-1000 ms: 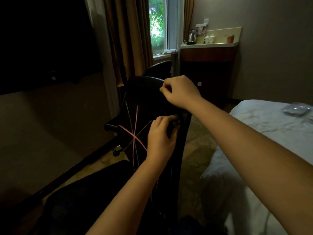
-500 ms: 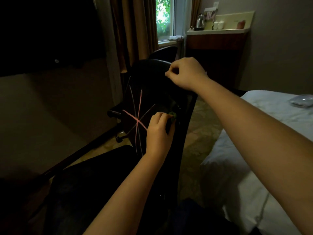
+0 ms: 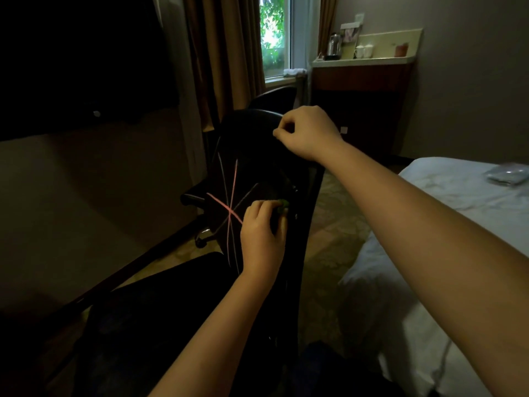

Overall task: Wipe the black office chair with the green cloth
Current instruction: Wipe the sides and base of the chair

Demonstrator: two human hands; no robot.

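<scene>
The room is dim, and the wall (image 3: pixel 86 196) at your left fades into shadow. The bed (image 3: pixel 429 224) at your right, cut off by the frame edge, wears a smooth white sheet. Between them stands the black chair (image 3: pixel 252 138), its curved back tall and narrow. Its lower parts are mostly lost in darkness, though thin pink lines (image 3: pixel 229 207) cross on the back. Your right hand (image 3: pixel 307 133) curls its fingers over the back's rounded top edge, gripping it. Your left hand (image 3: pixel 262 239) presses against the back lower down, fingers bunched round the green cloth (image 3: pixel 282 204). Only a small crumpled tip of the cloth shows past your fingertips.
</scene>
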